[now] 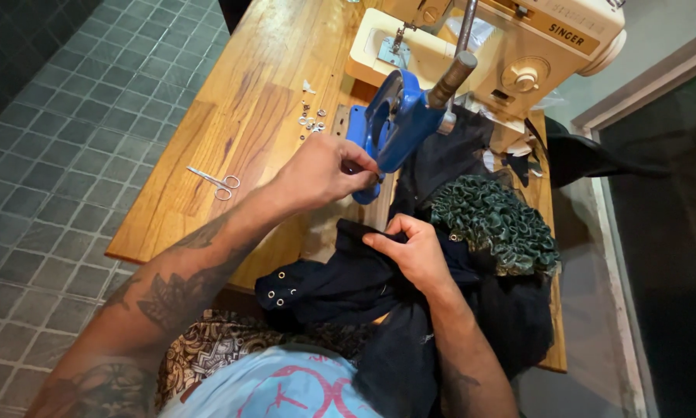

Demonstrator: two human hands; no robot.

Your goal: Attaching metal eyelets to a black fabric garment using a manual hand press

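The person's left hand [324, 172] is up at the mouth of the blue metal hand press [390, 124], with its fingers pinched together on something too small to make out. The right hand [413, 249] is lower down and closer to the person's body. It is closed on a fold of the dark navy cloth [340, 286], holding it with the thumb on top. The cloth lies under and around that right hand, just below the press, and it hangs off the near edge of the long wooden table [239, 108] onto the person's lap. A row of little round metal rings shows along one edge of the cloth, to the left of the right hand. Beside the right hand, on its far side, sits a bunch of ruffled green fabric [495, 224]. A small pile of loose silver snaps [311, 120] lies on the table just left of the press. Small silver scissors [216, 183] lie farther left, well apart from both hands. A cream sewing machine [510, 46] stands behind the press.
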